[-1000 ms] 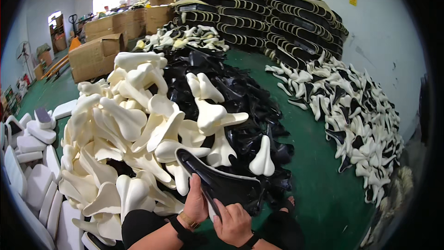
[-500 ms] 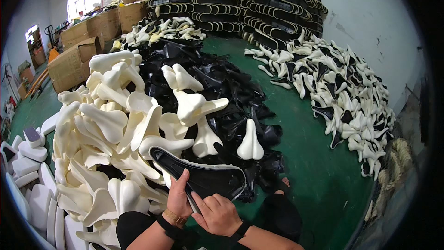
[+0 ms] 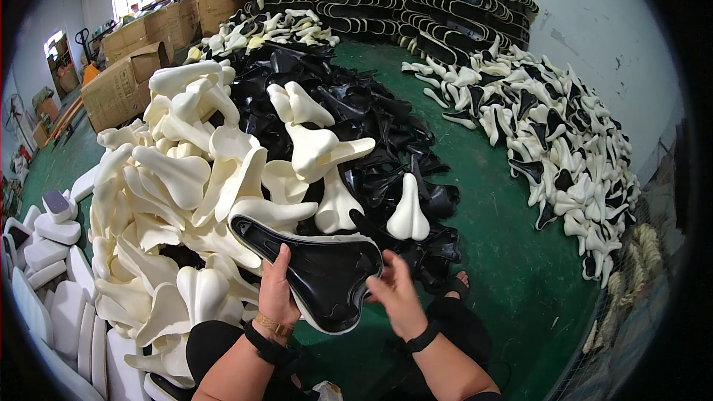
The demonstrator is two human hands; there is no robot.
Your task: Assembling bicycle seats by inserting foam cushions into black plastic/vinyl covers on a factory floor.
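Note:
A bicycle saddle (image 3: 316,273) lies tilted in front of me with its black underside up and a thin white foam rim around it. Its narrow nose points to the upper left, over the pile of cream foam saddle pads (image 3: 171,178). My left hand (image 3: 278,289) is closed on the saddle's near left edge, thumb laid over the black base. At the wide end, my right hand (image 3: 399,298) has its fingers round the right edge, slightly blurred. One pale foam pad (image 3: 408,212) lies just beyond, on the heap of black saddle shells (image 3: 364,119).
To the right, white and black saddle parts (image 3: 557,148) are heaped along the wall. Thick rope (image 3: 646,260) hangs near mesh at the far right. White foam blocks (image 3: 63,319) crowd the lower left. Cardboard boxes (image 3: 119,93) and stacked black pieces (image 3: 431,7) stand behind.
The saddle has turned so more of its underside faces me. My right hand has moved from the near edge beside my left hand up and right to the wide end.

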